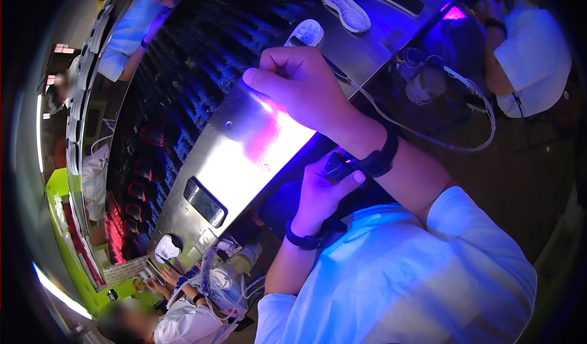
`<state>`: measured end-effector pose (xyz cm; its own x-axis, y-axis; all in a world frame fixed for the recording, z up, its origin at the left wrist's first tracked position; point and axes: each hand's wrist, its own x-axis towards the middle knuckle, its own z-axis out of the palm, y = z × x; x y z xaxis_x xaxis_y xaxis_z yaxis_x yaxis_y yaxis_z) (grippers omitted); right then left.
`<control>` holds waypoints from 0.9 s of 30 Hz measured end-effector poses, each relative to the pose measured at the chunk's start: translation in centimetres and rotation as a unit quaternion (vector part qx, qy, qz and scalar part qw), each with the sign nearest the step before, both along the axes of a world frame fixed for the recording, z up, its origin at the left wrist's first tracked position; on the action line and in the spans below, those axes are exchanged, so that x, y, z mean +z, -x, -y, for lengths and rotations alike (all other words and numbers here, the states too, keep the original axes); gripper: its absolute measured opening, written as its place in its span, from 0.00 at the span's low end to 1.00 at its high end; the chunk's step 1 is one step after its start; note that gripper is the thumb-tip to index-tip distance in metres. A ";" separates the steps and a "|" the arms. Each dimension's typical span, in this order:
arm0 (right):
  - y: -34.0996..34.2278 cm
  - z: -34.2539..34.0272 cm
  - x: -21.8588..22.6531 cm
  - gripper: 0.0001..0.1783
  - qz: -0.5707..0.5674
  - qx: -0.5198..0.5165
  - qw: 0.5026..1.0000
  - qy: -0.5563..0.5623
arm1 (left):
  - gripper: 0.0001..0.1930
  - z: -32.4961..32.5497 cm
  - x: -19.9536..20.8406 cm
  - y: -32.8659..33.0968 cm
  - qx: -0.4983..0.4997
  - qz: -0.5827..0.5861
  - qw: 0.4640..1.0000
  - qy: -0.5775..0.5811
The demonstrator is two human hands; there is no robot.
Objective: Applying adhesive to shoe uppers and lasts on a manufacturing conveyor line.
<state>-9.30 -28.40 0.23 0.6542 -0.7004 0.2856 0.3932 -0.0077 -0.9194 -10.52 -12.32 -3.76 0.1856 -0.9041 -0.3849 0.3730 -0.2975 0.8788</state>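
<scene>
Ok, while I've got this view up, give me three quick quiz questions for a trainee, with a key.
1. Multiple choice: what is the person's left hand holding?
A) a white shoe sole
B) a small black boxy device
C) a white cable

2. True or false: the person's right hand has all its fingers spread wide open.

3. Open question: on what surface does the black, round-cornered rectangular phone at the picture's lower left lie?

Key:
1. B
2. False; its fingers are curled in.
3. A shiny silver metal bench.

Left grip (320, 191) on black object (337, 167), right grip (298, 82) (curled), metal bench (227, 151)
</scene>
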 end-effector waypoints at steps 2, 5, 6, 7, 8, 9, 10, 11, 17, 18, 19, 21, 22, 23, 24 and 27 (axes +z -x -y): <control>-0.2 0.4 -0.4 0.19 -0.009 -0.008 1.000 -0.010 | 0.25 0.4 -0.2 -0.4 -0.015 0.026 1.000 -0.010; -0.4 1.1 -1.3 0.19 -0.031 -0.013 0.999 -0.019 | 0.29 -0.8 -1.6 -2.9 -0.040 0.056 0.998 0.000; -0.5 1.5 -2.1 0.18 -0.050 -0.013 0.999 -0.016 | 0.31 -1.3 -2.2 -4.1 -0.052 0.056 0.997 0.022; -0.5 2.0 -3.0 0.18 -0.051 -0.015 0.998 -0.019 | 0.35 -1.1 -1.6 -4.6 0.005 0.087 0.992 0.094; -0.6 2.4 -4.0 0.17 -0.067 -0.015 0.997 -0.017 | 0.36 -2.2 -2.3 -6.1 0.056 0.038 0.992 0.109; -0.5 2.8 -5.1 0.16 -0.085 -0.017 0.996 -0.016 | 0.34 -2.7 -1.4 -7.4 0.110 0.117 0.985 0.068; -0.2 3.2 -6.0 0.16 -0.087 -0.020 0.996 -0.019 | 0.31 -4.1 -1.5 -8.7 0.188 0.212 0.959 0.017; 0.2 3.2 -6.7 0.15 -0.125 -0.006 0.992 0.025 | 0.27 -6.4 -2.7 -11.0 0.243 0.352 0.904 -0.024; 1.9 2.5 -11.0 0.16 -0.186 0.103 0.969 0.123 | 0.24 -16.5 -5.4 -16.5 0.244 0.731 0.573 -0.279; 1.9 2.3 -11.7 0.16 -0.176 0.103 0.971 0.122 | 0.24 -18.1 -6.2 -17.0 0.171 0.778 0.503 -0.336; 1.7 2.2 -12.5 0.16 -0.163 0.105 0.974 0.121 | 0.23 -19.3 -6.7 -18.4 0.142 0.723 0.596 -0.320; 2.4 2.3 -13.2 0.13 -0.200 0.141 0.963 0.111 | 0.23 -19.8 -7.6 -17.1 0.228 0.713 0.581 -0.320; 2.8 1.8 -13.1 0.12 -0.211 0.136 0.960 0.120 | 0.23 -18.2 -6.8 -15.9 0.282 0.692 0.600 -0.285; 3.0 1.0 -12.6 0.16 -0.195 0.126 0.966 0.117 | 0.21 -16.8 -6.4 -15.5 0.350 0.642 0.654 -0.195; 3.6 0.2 -12.4 0.14 -0.198 0.144 0.960 0.135 | 0.19 -14.7 -5.8 -14.5 0.373 0.642 0.658 -0.121; 5.4 -3.8 -7.2 0.11 -0.242 0.269 0.914 0.185 | 0.22 -7.8 -4.1 -11.9 0.355 0.618 0.702 -0.006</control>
<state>-14.72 -24.64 -6.98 0.9879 -0.1536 0.0229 -0.0211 -0.2783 -0.9603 1.33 -4.52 -7.85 0.7864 -0.4131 0.4593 -0.6133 -0.4328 0.6607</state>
